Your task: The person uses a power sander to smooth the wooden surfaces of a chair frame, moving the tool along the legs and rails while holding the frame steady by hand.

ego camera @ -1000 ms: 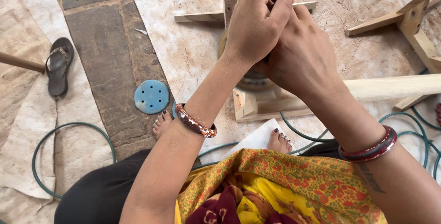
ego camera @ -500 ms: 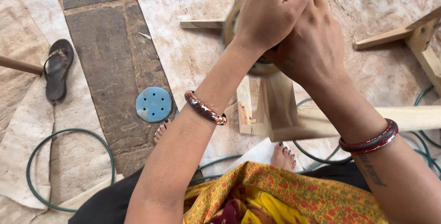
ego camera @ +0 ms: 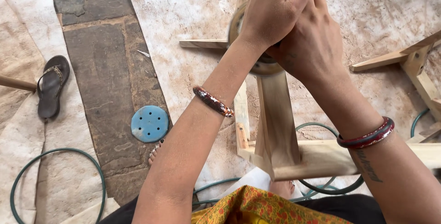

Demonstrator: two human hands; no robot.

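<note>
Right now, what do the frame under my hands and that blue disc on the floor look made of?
Frame: bare, pale wood, unfinished by the look; grain shows along the upright piece.
Blue disc: thin, matte, punched with round holes; likely an abrasive sanding pad, though paper or film can't be told.

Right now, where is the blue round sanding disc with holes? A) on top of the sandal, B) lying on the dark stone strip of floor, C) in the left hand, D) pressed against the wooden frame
B: the blue sanding disc lies flat on the dark stone strip, apart from both hands, the sandal and the wooden frame.
</note>
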